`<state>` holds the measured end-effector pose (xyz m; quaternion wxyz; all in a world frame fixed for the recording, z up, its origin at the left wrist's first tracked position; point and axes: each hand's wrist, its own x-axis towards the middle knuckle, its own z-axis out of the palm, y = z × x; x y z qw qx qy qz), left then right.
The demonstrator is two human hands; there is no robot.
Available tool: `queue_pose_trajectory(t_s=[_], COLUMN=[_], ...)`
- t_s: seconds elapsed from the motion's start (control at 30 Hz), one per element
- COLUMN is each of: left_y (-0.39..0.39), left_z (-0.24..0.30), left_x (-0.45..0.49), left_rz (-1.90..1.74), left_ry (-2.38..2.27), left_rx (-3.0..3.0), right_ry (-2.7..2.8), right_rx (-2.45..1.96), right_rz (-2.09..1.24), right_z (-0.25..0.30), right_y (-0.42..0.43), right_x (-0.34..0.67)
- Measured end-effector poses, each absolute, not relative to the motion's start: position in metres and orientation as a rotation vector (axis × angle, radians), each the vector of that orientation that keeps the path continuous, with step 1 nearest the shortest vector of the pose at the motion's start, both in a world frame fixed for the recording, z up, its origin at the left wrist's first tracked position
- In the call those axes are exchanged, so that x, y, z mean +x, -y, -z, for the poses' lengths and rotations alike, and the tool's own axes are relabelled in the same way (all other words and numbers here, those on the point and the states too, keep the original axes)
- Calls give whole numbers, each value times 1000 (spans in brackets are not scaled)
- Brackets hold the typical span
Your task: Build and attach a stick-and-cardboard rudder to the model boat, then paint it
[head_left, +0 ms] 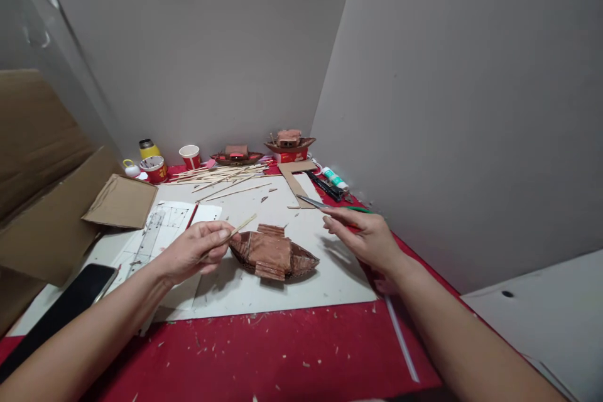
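Pale board (330,293) lay under the boat (264,257). Roof (276,246) was on; the stick (245,223), by the boat's left end, was unattached, pinched in the left hand (202,250), which partly hid that end. Right of the boat, the right hand (366,235) gripped a metal tool (312,202) (type unclear, handle mostly covered).

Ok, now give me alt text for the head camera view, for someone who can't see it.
A person's left hand holds a thin wooden strip and their right hand a metal-bladed tool, with a brown model boat on the white board between them. Behind lie loose wooden sticks and two more model boats.
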<state>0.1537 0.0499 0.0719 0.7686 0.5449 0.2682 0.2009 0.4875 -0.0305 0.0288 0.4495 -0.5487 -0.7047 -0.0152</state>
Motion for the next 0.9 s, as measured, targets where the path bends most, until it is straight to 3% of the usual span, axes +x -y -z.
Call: queue_pose_trajectory(t_s=[0.43,0.9], left_y=[-40,-14], left_z=[-56,-63], left_x=[158,164], left_rz=[-601,-500], left_ry=[-702,-512], left_rx=[1231,1262], right_ry=[1288,1349], right_rx=[-1378,-1440], right_rz=[108,38], right_z=[-51,-45], right_y=[49,35], right_x=[511,504])
